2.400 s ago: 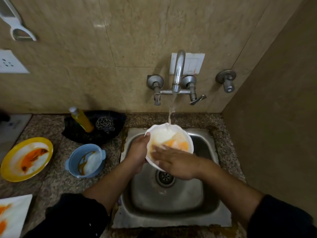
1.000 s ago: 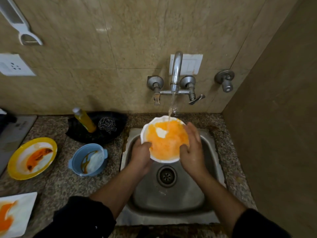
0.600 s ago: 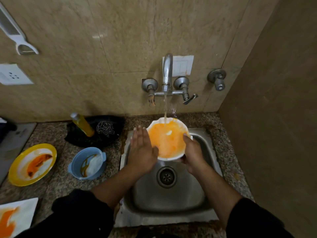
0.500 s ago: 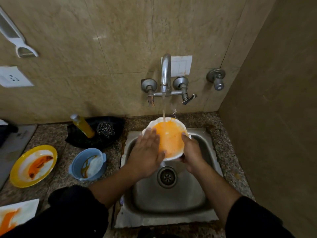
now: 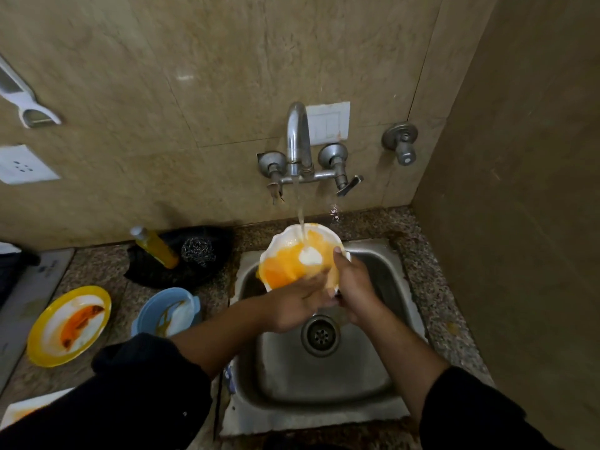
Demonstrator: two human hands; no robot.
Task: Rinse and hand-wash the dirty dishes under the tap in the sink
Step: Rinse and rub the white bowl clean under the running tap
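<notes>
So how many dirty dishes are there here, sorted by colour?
White: 2 (scalloped bowl being rinsed, square plate at the lower-left edge)
Blue: 1 (round bowl)
Yellow: 1 (round plate)
Total: 4

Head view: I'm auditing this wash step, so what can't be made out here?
All in the head view.
Fingertips of the left hand: motion-blurred over the white scalloped bowl with orange residue; their pose is unclear.
The bowl's near rim: hidden behind both hands; the right hand grips it.
The white flat plate with orange stain: cut off by the bottom-left edge and the black sleeve.
</notes>
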